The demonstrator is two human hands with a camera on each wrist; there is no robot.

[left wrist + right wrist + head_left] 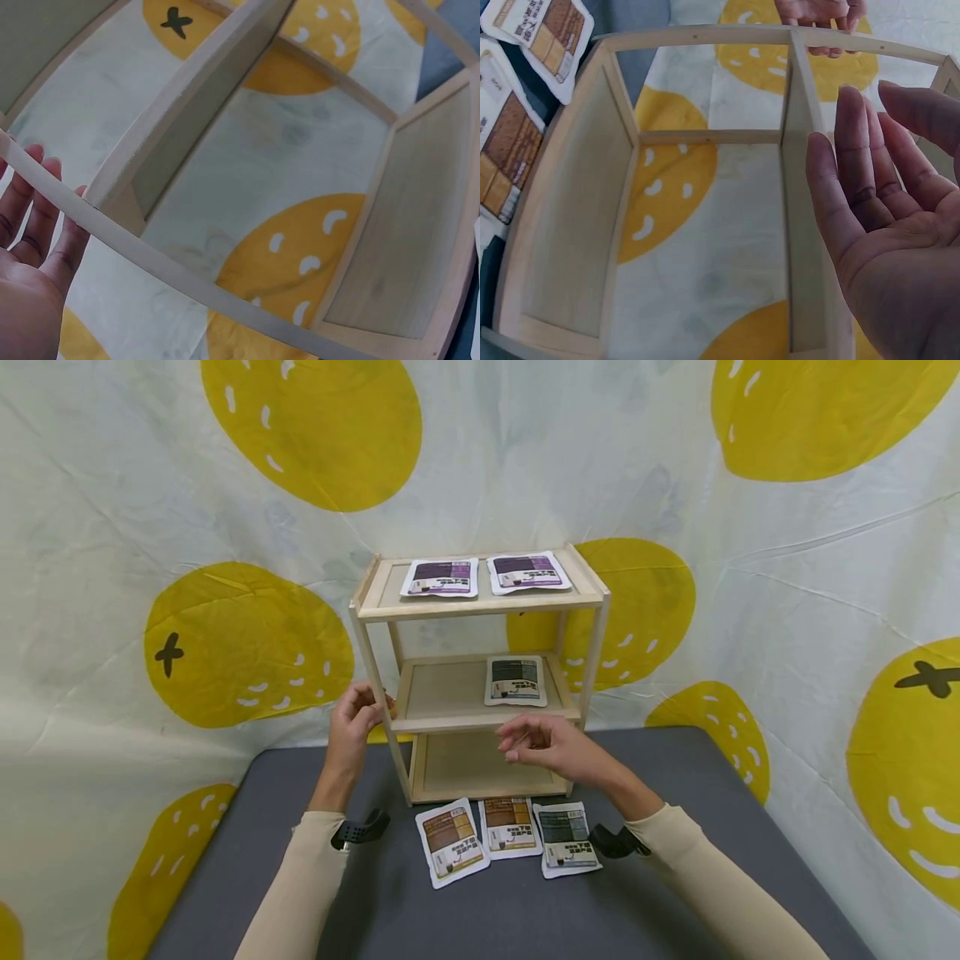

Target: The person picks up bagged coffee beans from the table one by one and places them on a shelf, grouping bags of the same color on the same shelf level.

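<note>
The sleeves are closest to the head camera. The wooden shelf stands on the grey table. The left hand touches its front post with relaxed fingers; the right hand hovers open, empty. Probably between placements; next, picking up a green packet. Only the head view shows the shelved packets.

A dark grey table is backed on all sides by a pale cloth backdrop printed with large yellow rounds (some marked with black crosses); even, soft light is cast throughout.
</note>
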